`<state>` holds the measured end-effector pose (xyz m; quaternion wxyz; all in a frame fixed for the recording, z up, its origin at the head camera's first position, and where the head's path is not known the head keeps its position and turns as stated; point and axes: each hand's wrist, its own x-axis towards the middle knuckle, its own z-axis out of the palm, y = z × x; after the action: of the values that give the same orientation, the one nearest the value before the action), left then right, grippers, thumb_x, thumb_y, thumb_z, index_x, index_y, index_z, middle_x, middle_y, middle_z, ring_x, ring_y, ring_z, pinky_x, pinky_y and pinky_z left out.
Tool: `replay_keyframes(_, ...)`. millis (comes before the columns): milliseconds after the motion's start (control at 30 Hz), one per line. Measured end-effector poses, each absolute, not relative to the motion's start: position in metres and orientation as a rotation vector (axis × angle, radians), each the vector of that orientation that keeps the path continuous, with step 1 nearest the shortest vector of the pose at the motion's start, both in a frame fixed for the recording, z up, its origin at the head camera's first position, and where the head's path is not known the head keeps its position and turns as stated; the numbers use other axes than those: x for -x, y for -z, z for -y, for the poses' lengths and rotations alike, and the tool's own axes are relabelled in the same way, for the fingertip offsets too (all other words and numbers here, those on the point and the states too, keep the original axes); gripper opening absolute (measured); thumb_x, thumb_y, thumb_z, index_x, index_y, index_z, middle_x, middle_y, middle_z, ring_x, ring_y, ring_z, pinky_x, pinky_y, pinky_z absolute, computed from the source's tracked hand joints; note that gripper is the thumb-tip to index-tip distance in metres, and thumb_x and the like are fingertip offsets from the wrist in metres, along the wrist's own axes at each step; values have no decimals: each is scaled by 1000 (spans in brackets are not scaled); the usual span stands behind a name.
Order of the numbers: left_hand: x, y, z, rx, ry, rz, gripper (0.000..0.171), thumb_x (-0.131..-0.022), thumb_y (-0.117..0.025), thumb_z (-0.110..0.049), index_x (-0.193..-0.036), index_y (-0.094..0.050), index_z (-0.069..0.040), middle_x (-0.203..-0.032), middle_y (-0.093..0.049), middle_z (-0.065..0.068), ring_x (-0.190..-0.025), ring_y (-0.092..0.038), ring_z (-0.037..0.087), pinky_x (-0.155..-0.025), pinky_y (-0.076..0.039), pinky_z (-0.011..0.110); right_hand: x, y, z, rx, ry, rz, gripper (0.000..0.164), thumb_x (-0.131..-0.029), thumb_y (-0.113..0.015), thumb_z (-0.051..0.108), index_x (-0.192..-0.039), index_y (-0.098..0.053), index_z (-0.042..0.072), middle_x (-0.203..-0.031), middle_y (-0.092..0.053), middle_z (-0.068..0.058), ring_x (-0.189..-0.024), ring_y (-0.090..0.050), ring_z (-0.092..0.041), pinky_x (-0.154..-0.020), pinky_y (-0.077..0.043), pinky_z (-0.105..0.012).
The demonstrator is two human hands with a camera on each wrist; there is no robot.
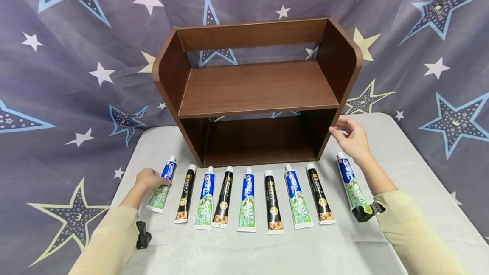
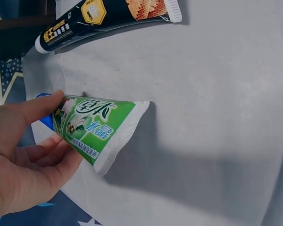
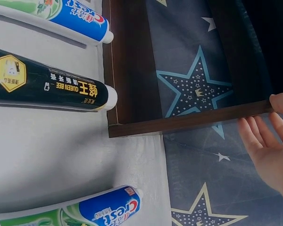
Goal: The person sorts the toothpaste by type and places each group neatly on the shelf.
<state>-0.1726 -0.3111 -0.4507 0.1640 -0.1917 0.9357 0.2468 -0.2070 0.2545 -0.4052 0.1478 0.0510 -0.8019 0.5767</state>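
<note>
At the far left of the row, my left hand holds a blue-and-green toothpaste tube between thumb and fingers. In the left wrist view the tube's green half and white crimped end face the camera, and a shadow falls beside it. My right hand is at the right side panel of a dark brown wooden shelf. The right wrist view has the thumb on the panel's front edge and the other fingers on its outer face, pinching it.
Several toothpaste tubes, black ones alternating with blue-and-green ones, lie in a row before the shelf. One blue-and-green tube lies beneath the right forearm. White cloth covers the table; a star-patterned curtain hangs behind.
</note>
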Motion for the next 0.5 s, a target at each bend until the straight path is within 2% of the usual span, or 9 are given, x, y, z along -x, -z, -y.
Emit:
replay_keyframes(133, 171, 448, 313, 543, -761, -2646, 47, -75, -77, -25, -97, -54, 10, -84, -56, 16, -71, -57, 20, -59, -51, 25, 207, 405, -256, -149, -1659, 2304, 22, -88, -62, 0, -110, -56, -4, -86, -59, 29, -84, -56, 12, -76, -48, -2)
replay_keyframes(300, 171, 448, 317, 562, -869, -2586, 60, -75, -78, -25, -109, -52, 17, -89, -59, 20, -66, -60, 16, -60, -56, 27, 207, 406, -256, -137, -1647, 2319, 28, -89, -62, 0, -113, -54, -9, -86, -57, 30, -85, -56, 11, -76, -47, -2)
replay_keyframes(500, 169, 447, 319, 610, -961, -2542, 62, -73, -80, -27, -110, -53, 14, -90, -58, 16, -69, -60, 15, -65, -58, 28, 208, 406, -256, -123, -1633, 2331, 34, -89, -62, 1, -119, -53, -12, -84, -55, 32, -84, -54, 14, -75, -46, -1)
